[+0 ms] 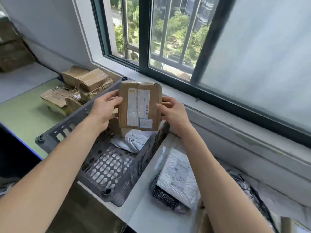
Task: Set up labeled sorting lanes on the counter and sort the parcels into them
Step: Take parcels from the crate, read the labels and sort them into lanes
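Observation:
I hold a brown cardboard parcel (139,106) with a white shipping label upright above the dark grey plastic crate (107,175). My left hand (106,108) grips its left edge and my right hand (170,110) grips its right edge. Inside the crate, under the parcel, lies a grey plastic mailer bag (133,140). A white-labelled mailer on a black spotted bag (176,180) rests on the counter to the right of the crate. A pile of brown cardboard parcels (79,88) sits on the green surface to the left.
A window sill and barred window (168,47) run behind the crate. More dark plastic bags (247,187) lie at the far right of the white counter (144,207). Stacked cardboard boxes (11,47) stand at the far left.

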Available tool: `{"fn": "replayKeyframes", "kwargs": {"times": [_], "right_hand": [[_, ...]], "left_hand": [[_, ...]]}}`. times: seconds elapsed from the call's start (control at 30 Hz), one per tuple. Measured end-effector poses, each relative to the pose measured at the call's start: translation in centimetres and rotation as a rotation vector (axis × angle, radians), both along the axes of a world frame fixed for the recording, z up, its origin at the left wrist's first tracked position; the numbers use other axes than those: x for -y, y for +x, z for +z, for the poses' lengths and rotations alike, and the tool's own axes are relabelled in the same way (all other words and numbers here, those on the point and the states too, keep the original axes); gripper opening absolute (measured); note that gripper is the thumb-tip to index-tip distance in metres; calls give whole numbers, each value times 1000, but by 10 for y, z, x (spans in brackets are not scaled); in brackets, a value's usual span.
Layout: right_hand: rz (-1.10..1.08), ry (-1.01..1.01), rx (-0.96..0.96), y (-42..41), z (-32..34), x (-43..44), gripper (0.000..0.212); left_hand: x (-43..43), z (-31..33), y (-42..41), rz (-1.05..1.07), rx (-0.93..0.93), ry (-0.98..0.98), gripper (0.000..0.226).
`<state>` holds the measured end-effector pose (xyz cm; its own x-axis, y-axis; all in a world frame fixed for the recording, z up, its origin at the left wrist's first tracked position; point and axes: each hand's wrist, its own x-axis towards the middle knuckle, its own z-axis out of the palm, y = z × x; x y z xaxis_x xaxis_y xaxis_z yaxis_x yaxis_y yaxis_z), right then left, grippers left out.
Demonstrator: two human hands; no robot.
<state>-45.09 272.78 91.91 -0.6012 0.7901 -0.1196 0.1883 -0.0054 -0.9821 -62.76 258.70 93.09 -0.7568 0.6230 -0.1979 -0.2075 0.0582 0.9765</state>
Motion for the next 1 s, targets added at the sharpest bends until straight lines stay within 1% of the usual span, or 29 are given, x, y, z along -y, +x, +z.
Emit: {"fn": "replayKeyframes", "kwargs": {"times": [0.07, 0.13, 0.23, 0.33, 0.5, 0.57, 0.63, 0.73, 0.87, 1.0], "right_hand": [[-29, 13, -53, 23, 11, -8, 29], [-67, 4, -99, 48, 21, -18, 34], [-135, -47, -161, 90, 29, -30, 39], [-187, -78, -175, 131, 27, -38, 40], [-259, -133, -192, 194, 12, -43, 40], [-296, -121, -182, 217, 4, -42, 35], [-343, -91, -165, 237, -5, -38, 33], [-396, -39, -140, 265, -19, -29, 39], [-472, -30, -137, 306, -29, -20, 43], [-569, -50, -125, 342, -36, -11, 41]], "left_hand": [[-12, 11, 15, -57, 2, 53, 19], [-23, 20, 30, -136, -16, 94, 16], [-39, 23, 57, -286, -66, 69, 22], [-55, 17, 88, -383, -36, 45, 26], [-79, 0, 136, -426, -10, 34, 24], [-88, -10, 156, -449, 3, 19, 28], [-96, -18, 177, -458, 13, 4, 27], [-106, -28, 208, -467, 30, -23, 24], [-116, -37, 248, -518, 67, -54, 31], [-121, -39, 280, -599, 106, -71, 21]]}}
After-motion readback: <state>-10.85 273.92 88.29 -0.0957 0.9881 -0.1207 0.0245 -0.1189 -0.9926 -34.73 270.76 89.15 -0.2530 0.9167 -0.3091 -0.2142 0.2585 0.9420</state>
